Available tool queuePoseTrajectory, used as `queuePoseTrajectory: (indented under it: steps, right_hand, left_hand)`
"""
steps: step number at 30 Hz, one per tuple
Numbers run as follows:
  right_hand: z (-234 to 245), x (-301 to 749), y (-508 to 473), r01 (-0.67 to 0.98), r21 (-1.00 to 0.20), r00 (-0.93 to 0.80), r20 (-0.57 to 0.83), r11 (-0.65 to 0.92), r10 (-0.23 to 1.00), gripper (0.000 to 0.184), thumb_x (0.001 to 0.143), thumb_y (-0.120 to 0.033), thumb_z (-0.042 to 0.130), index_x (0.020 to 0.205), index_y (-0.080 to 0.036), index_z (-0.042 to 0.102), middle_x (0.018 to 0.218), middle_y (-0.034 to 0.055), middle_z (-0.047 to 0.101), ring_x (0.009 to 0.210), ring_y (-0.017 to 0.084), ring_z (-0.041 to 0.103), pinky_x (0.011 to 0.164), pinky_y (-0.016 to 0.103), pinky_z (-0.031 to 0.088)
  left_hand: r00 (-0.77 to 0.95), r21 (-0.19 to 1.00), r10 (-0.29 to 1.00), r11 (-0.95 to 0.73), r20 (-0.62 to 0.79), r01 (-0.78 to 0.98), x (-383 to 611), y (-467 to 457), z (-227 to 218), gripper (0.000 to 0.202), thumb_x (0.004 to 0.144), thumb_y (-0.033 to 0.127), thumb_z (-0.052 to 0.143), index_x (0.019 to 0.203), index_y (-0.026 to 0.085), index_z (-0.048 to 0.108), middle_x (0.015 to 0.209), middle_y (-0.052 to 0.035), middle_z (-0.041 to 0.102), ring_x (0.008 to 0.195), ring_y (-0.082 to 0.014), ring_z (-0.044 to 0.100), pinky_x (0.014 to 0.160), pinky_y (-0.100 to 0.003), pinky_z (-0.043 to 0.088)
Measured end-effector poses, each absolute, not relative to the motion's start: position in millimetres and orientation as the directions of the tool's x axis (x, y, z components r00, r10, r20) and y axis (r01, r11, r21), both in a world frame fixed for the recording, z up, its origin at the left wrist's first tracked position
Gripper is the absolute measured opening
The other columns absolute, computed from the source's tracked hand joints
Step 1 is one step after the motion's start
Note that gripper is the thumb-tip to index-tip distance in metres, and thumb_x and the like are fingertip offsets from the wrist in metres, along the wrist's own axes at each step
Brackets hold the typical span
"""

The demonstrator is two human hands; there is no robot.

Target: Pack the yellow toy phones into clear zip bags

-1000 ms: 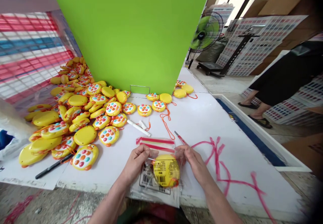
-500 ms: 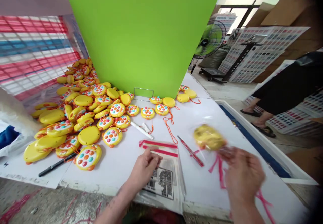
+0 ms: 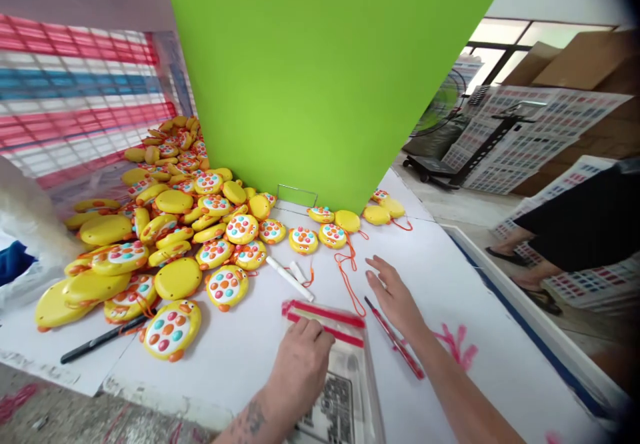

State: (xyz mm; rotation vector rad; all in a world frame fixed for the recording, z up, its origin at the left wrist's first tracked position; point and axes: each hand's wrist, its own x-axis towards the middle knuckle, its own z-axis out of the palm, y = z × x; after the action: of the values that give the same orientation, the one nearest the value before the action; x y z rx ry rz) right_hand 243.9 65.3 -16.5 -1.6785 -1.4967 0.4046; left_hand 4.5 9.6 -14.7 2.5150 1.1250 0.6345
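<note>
My left hand rests with curled fingers on a stack of clear zip bags with red seal strips, its fingertips at the top bag's opening. Stretched out flat with fingers apart, my right hand hovers over the white table and holds nothing. It is beyond a red pen and close to an orange cord. A row of small yellow duck toys with coloured buttons lies just past it. A larger heap of the same toys covers the table's left side.
A tall green board stands at the back of the table. A white marker and a black pen lie on the tabletop. On the right, another person's legs stand on the floor near printed cartons.
My right hand carried the bagged yellow toy off to the right and has come back with nothing in it, reaching forward. My left hand stayed on the zip bags. The camera tilted left.
</note>
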Motion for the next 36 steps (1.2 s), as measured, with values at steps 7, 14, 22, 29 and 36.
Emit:
queuePoseTrajectory:
  steps: [7, 14, 22, 29, 36]
  right_hand:
    - [-39, 272, 170, 0.673, -0.720, 0.409, 0.167, -0.173, 0.897, 0.064, 0.073, -0.049, 0.058, 0.125, -0.012, 0.052, 0.129, 0.0198, 0.053, 0.120, 0.034, 0.048, 0.093, 0.044, 0.043]
    - [-43, 302, 218, 0.739, -0.606, 0.434, 0.094, -0.294, 0.896, 0.026, 0.077, -0.038, 0.057, 0.091, -0.017, 0.065, 0.093, 0.0149, 0.066, 0.089, 0.030, 0.061, 0.074, 0.041, 0.045]
    - [-39, 287, 186, 0.865, -0.483, 0.157, -0.001, -0.137, 0.988, 0.011, 0.078, -0.024, 0.052, 0.071, -0.018, 0.059, 0.082, 0.0103, 0.062, 0.079, 0.024, 0.059, 0.073, 0.034, 0.041]
    - [-6, 280, 119, 0.845, -0.533, -0.162, -0.196, 0.033, 0.967, 0.013, 0.076, -0.030, 0.056, 0.069, -0.020, 0.060, 0.076, 0.0035, 0.065, 0.072, 0.019, 0.059, 0.068, 0.028, 0.045]
    - [8, 307, 153, 0.757, -0.651, 0.188, 0.137, -0.054, 0.973, 0.039, 0.078, -0.047, 0.052, 0.106, -0.021, 0.059, 0.117, 0.0109, 0.060, 0.109, 0.029, 0.054, 0.089, 0.040, 0.044]
  left_hand:
    - [0.557, 0.530, 0.778, -0.616, 0.293, 0.583, 3, 9, -13, 0.020, 0.081, 0.003, 0.047, 0.086, 0.018, 0.060, 0.088, -0.0059, 0.061, 0.080, -0.0212, 0.053, 0.071, -0.034, 0.046]
    - [0.544, 0.569, 0.766, -0.630, 0.342, 0.529, 4, 13, -16, 0.021, 0.076, 0.003, 0.048, 0.085, 0.018, 0.058, 0.085, -0.0057, 0.061, 0.077, -0.0208, 0.052, 0.067, -0.032, 0.044]
    - [0.549, 0.547, 0.764, -0.635, 0.338, 0.546, 4, 14, -20, 0.023, 0.070, 0.001, 0.051, 0.083, 0.018, 0.057, 0.083, -0.0052, 0.060, 0.075, -0.0204, 0.051, 0.066, -0.032, 0.044]
    - [0.533, 0.572, 0.790, -0.598, 0.303, 0.561, 4, 12, -12, 0.022, 0.079, 0.002, 0.047, 0.086, 0.019, 0.059, 0.089, -0.0045, 0.061, 0.082, -0.0208, 0.053, 0.072, -0.033, 0.047]
    - [0.539, 0.564, 0.787, -0.602, 0.299, 0.566, 3, 10, -10, 0.022, 0.082, 0.003, 0.047, 0.090, 0.020, 0.059, 0.092, -0.0034, 0.061, 0.083, -0.0207, 0.054, 0.074, -0.034, 0.049]
